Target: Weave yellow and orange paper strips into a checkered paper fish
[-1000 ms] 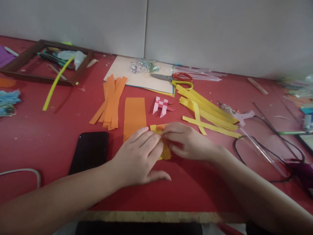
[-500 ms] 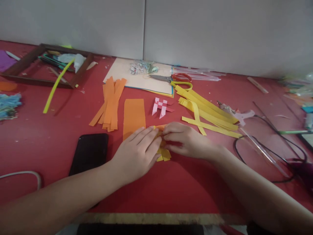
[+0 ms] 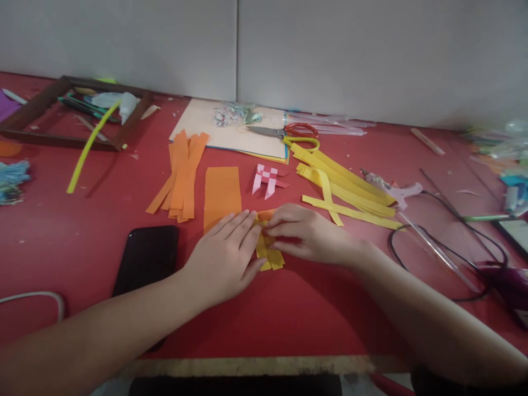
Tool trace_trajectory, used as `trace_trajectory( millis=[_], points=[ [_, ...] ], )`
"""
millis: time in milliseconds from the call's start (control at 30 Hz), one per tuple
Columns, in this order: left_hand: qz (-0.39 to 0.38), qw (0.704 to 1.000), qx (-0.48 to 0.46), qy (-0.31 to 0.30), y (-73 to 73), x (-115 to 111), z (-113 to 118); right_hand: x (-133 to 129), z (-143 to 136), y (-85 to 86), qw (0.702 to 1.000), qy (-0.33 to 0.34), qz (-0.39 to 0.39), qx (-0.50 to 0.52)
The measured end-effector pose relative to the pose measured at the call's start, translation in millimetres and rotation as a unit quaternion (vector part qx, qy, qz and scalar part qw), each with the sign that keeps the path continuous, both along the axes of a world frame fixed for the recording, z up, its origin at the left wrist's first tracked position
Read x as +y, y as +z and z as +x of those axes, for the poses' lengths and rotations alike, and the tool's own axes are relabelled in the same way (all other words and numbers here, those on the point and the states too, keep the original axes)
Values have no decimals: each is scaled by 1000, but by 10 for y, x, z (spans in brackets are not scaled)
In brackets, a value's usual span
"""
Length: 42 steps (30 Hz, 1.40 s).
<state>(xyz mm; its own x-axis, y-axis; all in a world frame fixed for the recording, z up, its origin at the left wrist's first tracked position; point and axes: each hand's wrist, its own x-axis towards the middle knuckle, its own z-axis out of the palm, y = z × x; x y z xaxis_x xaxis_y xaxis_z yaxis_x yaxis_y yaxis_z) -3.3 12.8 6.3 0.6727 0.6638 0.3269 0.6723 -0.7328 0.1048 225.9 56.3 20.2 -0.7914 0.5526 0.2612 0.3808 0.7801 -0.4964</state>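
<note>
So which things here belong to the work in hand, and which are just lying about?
Seem to belong:
- handled yellow strips, touched by the left hand and right hand
- wide orange piece, partly hidden behind the left hand
- loose orange strips
- loose yellow strips
- scissors, perhaps

Apparently just lying about:
- black phone
- wooden frame
- white cable

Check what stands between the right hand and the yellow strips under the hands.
Nothing visible does: the right hand has its fingertips at the yellow strips. The left hand covers part of them from the other side.
</note>
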Motion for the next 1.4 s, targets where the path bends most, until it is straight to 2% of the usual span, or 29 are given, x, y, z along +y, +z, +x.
trace_trajectory(
  millis=[267, 633, 733, 900, 1267, 1400],
  points=[
    [-17, 1000, 10, 14, 14, -12, -8, -3, -14, 16, 1000, -4, -3, -3],
    [-41, 999, 2, 7, 41, -17, -3, 3, -10, 24, 997, 2, 70, -16],
    [-45, 999, -4, -2, 47, -9, 4, -2, -14, 51, 997, -12, 71, -28],
    [-39, 999, -19, -4, 51, 18, 18, -8, -8, 48, 997, -18, 60, -35],
    [-27, 999, -11, 13, 21, 25, 39, -11, 6, 21, 994, -23, 101, -46],
    [-23, 999, -10, 19, 28, 12, 43, -18, 6, 41, 994, -29, 94, -55]
  ],
)
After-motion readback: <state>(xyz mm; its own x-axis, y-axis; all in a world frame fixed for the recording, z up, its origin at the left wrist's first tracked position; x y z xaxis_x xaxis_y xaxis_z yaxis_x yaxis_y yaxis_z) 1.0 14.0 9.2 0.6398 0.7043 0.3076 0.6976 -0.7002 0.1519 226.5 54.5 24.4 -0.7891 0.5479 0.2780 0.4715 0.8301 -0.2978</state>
